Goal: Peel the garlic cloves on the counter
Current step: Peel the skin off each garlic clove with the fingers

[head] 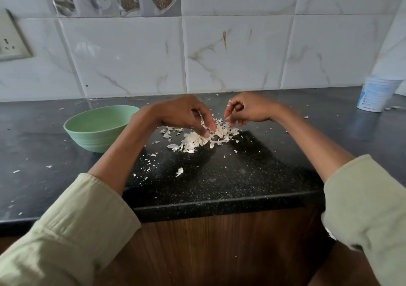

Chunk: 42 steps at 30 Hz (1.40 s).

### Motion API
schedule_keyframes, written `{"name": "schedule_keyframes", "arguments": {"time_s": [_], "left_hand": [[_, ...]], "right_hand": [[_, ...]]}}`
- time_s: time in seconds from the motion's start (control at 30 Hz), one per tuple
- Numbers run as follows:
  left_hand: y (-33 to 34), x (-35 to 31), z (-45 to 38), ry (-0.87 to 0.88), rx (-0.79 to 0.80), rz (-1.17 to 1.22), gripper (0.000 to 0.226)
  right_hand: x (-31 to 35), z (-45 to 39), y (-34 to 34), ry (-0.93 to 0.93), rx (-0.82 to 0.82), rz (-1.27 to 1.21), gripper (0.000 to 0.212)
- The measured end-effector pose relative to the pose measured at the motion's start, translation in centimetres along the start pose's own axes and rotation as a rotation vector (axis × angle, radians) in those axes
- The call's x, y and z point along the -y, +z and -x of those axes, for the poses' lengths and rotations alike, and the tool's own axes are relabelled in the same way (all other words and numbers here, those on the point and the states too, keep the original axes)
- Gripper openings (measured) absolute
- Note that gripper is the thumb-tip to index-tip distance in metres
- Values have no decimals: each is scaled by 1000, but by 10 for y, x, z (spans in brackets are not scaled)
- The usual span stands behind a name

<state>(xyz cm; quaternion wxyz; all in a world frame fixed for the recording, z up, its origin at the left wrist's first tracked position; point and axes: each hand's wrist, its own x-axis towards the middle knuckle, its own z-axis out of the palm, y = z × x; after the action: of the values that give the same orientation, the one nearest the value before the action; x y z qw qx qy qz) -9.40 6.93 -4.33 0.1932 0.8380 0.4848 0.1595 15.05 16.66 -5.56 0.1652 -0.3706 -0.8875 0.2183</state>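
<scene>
Left hand (186,114) reaches straight-fingered into the skins pile (202,138), right of the bowl (96,127); right hand (243,109) curled, grip contents unclear. Next: find another clove.

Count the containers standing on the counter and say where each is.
2. A green bowl stands left of the left hand; a white tub stands far right by the wall. Others may lie out of view.

Over a heap of garlic skins (204,139) mid-counter (252,182), the left hand (186,114) reaches down while the right hand (246,109) hovers curled; a green bowl (98,129) sits left.
</scene>
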Motion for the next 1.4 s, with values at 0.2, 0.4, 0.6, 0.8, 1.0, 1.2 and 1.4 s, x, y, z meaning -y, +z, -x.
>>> {"name": "schedule_keyframes", "arguments": {"time_s": [0.2, 0.4, 0.6, 0.8, 1.0, 1.2, 1.4], "left_hand": [[4, 4, -2, -39, 123, -38, 19], [5, 7, -3, 5, 0, 21, 9], [-1, 8, -5, 16, -303, 122, 17], [-1, 5, -3, 2, -308, 101, 20], [12, -18, 1, 98, -19, 340, 19], [27, -21, -6, 104, 158, 175, 14], [11, -22, 3, 106, -36, 218, 13]], "right_hand": [[1, 0, 1, -9, 1, -1, 7], [2, 1, -1, -16, -39, -23, 9], [2, 0, -2, -43, -159, -63, 9], [4, -1, -3, -81, -210, -122, 17], [6, 1, -4, -77, -209, -143, 17], [6, 0, 0, -70, -173, -121, 15], [12, 2, 0, -92, -176, -113, 19]]}}
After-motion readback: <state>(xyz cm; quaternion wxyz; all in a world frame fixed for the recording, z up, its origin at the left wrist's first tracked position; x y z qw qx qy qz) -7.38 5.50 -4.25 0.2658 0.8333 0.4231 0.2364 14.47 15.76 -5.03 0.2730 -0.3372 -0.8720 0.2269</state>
